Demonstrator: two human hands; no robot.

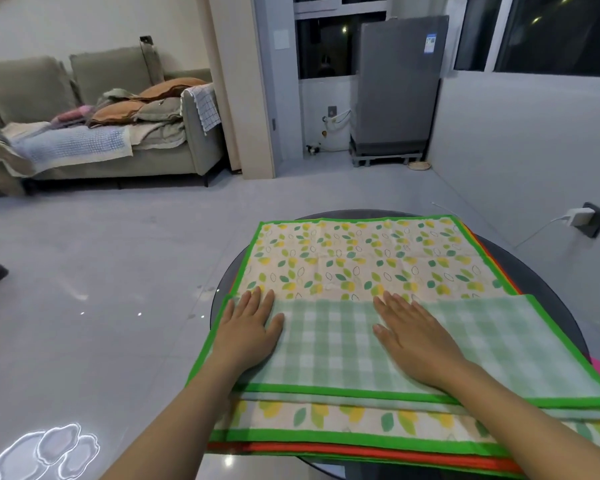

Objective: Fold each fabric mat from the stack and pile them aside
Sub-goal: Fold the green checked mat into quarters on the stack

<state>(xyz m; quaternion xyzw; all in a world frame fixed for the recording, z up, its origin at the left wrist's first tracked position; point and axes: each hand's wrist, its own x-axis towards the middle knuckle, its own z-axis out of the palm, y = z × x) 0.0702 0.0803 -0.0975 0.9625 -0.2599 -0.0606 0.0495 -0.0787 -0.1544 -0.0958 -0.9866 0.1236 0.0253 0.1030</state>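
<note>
Grey tiles surround a round table (222, 299) carrying the stack (361, 448). On its top mat (368, 258), both hands, left (248, 332) and right (414, 341), press flat, gripping nothing, on the folded-over flap (333, 344). Uneven smoothing could skew the flap, or drag the mats beneath.

**One head view, forward and down**

A single wide-angle camera sits at the person's head, tilted down over a round table (541, 271) close below. Both forearms enter from the bottom edge, near the lens. Straight lines bow toward the frame edges. Beyond the table the view reaches across the floor (118, 271) to a sofa (118, 161) and windows (326, 39) well behind.
</note>
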